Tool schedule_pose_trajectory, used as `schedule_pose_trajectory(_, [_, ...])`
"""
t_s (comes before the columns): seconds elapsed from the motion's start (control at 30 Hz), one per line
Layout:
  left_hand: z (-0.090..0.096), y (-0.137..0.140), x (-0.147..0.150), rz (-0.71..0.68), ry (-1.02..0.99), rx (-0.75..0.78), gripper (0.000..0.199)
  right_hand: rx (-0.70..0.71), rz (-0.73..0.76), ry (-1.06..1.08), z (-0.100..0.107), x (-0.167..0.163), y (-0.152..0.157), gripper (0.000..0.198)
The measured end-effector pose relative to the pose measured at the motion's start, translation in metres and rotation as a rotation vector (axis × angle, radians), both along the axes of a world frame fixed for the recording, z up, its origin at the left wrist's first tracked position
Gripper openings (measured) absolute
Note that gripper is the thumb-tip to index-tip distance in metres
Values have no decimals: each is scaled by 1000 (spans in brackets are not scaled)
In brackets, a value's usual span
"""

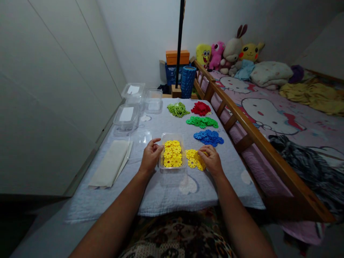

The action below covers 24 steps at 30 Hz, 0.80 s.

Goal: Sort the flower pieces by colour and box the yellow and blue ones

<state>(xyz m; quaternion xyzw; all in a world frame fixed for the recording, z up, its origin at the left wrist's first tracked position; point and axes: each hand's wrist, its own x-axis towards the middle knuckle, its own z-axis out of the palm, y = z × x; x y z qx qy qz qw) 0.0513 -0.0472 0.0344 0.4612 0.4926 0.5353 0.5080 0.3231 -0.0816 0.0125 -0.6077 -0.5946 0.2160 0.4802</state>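
In front of me stands a clear plastic box with several yellow notched plastic discs lying flat inside it. My left hand is at the box's left side, fingers curled, thumb at the rim. Right of the box lies a loose group of the same yellow discs. Over that group my right hand is closed, thumb and forefinger pinching a yellow disc; the fingers partly cover it. Beyond are piles of blue discs, green discs, red discs and light green discs.
A clear lid and folded pale paper lie to the left. Farther back stand lidded plastic boxes and an uncovered box. A wooden bed rail borders the table's right side; a black pole rises behind.
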Motion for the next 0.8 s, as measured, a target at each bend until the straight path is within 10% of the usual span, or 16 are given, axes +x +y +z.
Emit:
schedule_pose_trajectory(0.47, [-2, -2, -3, -70, -131, -3, 51, -33, 26, 95, 18, -3, -7, 20])
schedule_pose_trajectory(0.8, [-1, 8, -25, -381, -299, -193, 71, 25, 229, -66, 63, -57, 17, 7])
